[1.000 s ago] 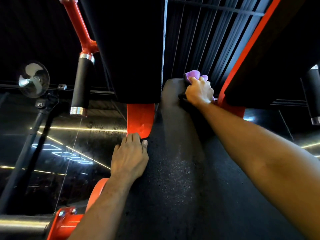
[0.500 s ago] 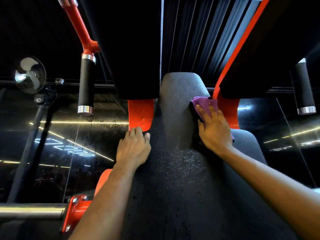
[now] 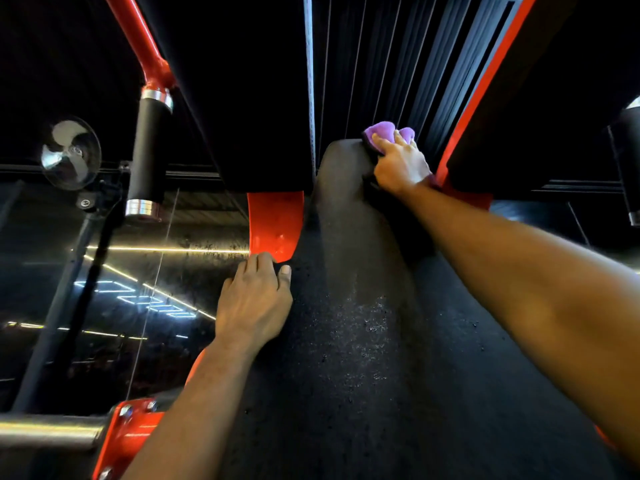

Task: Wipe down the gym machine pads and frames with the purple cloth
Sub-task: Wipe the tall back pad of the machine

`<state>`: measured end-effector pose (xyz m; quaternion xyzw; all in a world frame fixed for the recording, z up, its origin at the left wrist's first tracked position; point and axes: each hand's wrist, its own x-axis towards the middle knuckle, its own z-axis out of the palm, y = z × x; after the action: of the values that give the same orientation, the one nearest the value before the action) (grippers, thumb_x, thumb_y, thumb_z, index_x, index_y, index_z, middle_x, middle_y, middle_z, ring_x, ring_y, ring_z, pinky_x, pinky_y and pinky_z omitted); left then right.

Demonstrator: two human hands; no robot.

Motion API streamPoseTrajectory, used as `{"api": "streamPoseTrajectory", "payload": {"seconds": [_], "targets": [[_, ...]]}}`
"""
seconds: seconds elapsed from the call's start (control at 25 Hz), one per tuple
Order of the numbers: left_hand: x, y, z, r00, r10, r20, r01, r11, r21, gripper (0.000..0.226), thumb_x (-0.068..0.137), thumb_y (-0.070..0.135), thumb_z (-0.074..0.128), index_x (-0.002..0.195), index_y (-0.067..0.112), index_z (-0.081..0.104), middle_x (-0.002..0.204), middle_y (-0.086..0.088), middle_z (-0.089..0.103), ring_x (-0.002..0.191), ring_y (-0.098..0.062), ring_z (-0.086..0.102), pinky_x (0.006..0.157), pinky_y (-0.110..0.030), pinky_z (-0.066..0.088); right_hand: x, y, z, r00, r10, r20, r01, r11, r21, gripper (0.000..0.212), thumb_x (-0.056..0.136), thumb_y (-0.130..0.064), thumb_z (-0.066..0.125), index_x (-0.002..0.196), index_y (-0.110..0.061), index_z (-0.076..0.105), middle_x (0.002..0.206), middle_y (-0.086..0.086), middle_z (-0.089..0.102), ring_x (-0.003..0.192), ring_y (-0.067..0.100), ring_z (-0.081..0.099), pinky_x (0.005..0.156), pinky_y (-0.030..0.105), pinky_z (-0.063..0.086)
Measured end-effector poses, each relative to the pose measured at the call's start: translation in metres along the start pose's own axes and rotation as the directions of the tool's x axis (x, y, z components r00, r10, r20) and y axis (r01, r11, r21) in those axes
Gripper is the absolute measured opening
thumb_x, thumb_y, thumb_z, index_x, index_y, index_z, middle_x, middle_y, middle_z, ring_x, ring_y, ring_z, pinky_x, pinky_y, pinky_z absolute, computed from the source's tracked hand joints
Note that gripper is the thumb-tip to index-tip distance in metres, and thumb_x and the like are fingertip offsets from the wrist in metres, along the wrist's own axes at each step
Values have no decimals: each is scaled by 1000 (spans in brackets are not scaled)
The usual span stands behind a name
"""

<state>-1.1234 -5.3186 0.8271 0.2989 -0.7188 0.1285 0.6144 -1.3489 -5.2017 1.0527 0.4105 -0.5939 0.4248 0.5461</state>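
Nearest, lower left: a red bracket (image 3: 128,431) with bolt heads, joined to a steel bar (image 3: 48,433) running off the left edge.

Centre: a black pad (image 3: 346,341) with a speckled, textured face runs from the bottom of the view upward and narrows to a rounded top end.

Left grip (image 3: 254,299): set on the pad's left edge. Fingers are bent over that edge and the thumb lies on the pad face, so it clasps the pad. The fingertips sit right at the lower tip of a red plate (image 3: 275,225) that hangs beside the pad.

Right grip (image 3: 401,164): arm stretched out to the pad's top end, right side. The fingers are curled round the purple cloth (image 3: 381,129), bunching it and holding it against the pad's upper right corner. Two folds of cloth stand up above the fingers.

Beyond, left: a black-sleeved handle (image 3: 147,150) with chrome collars hangs from a red tube (image 3: 138,32). A fan (image 3: 71,152) on a dark stand is further left. A glossy dark surface (image 3: 138,296) behind shows bright light strips.

Beyond, right: a red frame strip (image 3: 485,81) rises diagonally next to a black slatted panel (image 3: 398,64). A second handle (image 3: 627,161) is partly cut off by the right edge.
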Motion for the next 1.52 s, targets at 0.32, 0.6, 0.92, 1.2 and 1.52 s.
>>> {"api": "streamPoseTrajectory", "payload": {"seconds": [0.32,0.6,0.92,1.2,1.52], "targets": [[0,2,-10,997,-4,76,5,1000,-24,33,104,40,34,118,13,47,128,-11,54,119,-29,49,92,-45,38,-196,27,-18,992,-118,-48,119,993,13,64,91,-23,46,151,-44,38,164,6,28,149,32,30,116,46,35],[1,1,-4,999,-3,36,4,1000,-19,34,103,41,34,117,13,47,126,-10,54,117,-28,49,92,-45,38,-87,1,-4,990,-131,-42,133,990,38,66,91,-13,48,150,-42,43,163,5,32,149,32,27,113,45,38],[1,1,-4,998,-2,62,3,1000,-22,35,104,40,32,118,12,46,125,-10,54,116,-28,49,92,-44,39,-38,-32,-13,966,-232,112,236,972,-21,65,81,-30,38,142,-51,48,149,8,46,129,39,50,100,49,47],[-3,6,-10,997,-26,75,28,999,-37,33,104,39,33,118,12,47,127,-11,53,117,-30,50,93,-46,39,-178,-25,-8,788,-593,165,595,803,46,61,89,-24,35,145,-43,49,163,-6,31,151,28,29,106,42,45],[-4,4,-6,998,-23,65,25,999,-25,32,105,38,33,120,13,46,126,-9,54,117,-29,50,93,-45,39,-13,-63,-13,963,-220,157,234,970,-72,68,90,-27,65,150,-45,40,168,-1,19,155,32,9,123,51,16]]}}
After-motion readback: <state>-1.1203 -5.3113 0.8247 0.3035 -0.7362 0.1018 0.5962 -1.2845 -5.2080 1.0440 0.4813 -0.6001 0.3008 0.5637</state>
